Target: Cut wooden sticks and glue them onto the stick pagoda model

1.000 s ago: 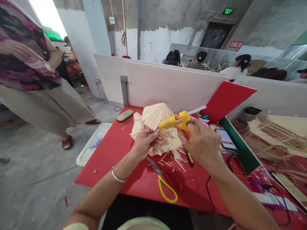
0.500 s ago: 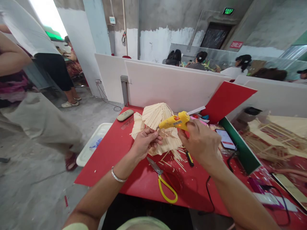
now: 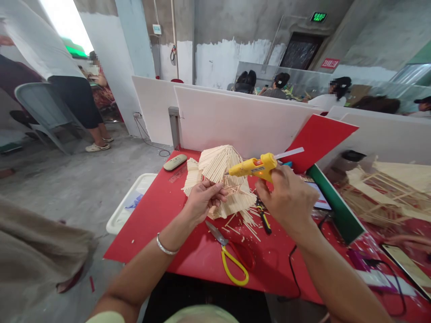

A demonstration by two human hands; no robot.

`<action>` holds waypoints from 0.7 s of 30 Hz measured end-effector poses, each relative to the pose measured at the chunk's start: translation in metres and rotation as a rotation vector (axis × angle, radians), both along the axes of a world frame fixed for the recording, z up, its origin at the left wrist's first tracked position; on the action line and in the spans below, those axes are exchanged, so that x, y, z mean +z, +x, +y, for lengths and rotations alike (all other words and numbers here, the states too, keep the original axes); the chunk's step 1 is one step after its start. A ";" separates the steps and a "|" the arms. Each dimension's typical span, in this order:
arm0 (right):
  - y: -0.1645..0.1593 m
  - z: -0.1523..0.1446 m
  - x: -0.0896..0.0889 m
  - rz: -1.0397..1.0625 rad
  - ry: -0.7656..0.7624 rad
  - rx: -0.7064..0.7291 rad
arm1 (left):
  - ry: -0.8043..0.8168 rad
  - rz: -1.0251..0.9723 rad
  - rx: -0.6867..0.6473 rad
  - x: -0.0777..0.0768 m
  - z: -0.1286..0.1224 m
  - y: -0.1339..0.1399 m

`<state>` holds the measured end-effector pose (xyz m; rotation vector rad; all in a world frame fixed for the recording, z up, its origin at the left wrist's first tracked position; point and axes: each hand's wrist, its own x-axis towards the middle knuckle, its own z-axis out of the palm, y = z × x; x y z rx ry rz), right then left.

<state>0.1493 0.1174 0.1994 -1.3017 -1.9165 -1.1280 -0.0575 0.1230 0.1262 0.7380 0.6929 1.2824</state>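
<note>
My right hand (image 3: 291, 193) is closed around a yellow glue gun (image 3: 252, 167) with a clear glue stick poking out of its back. The gun's nozzle points left, just above the fingertips of my left hand (image 3: 208, 196). Those fingers are pinched together; what lies between them is too small to make out. Behind and beneath my left hand stands a model of pale thin wooden sticks (image 3: 220, 162) with a peaked roof, partly hidden by the hand. Scissors (image 3: 232, 255) with one yellow and one red handle lie in front. Yellow-and-black pliers (image 3: 264, 217) rest beside loose sticks (image 3: 249, 222).
An eyeglass case (image 3: 175, 162) lies at the back left of the red table (image 3: 148, 224). A white tray (image 3: 116, 220) is left of it. White partition boards (image 3: 235, 112) stand behind. At right are a phone (image 3: 321, 197), a green board (image 3: 340, 211) and another stick model (image 3: 377, 193).
My right hand has drawn the glue gun back to the right, away from my left fingertips. My left hand has barely moved. A person at the left has walked nearer, uncovering a chair.
</note>
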 end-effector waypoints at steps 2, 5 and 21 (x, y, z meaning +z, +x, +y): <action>0.000 0.001 0.001 0.010 0.013 -0.017 | 0.002 0.002 -0.001 0.001 0.000 0.000; 0.000 0.002 0.002 0.024 0.004 -0.039 | 0.005 0.015 -0.003 0.002 0.000 -0.001; 0.001 0.005 -0.001 0.026 0.012 -0.014 | -0.035 0.046 0.021 0.005 0.002 0.001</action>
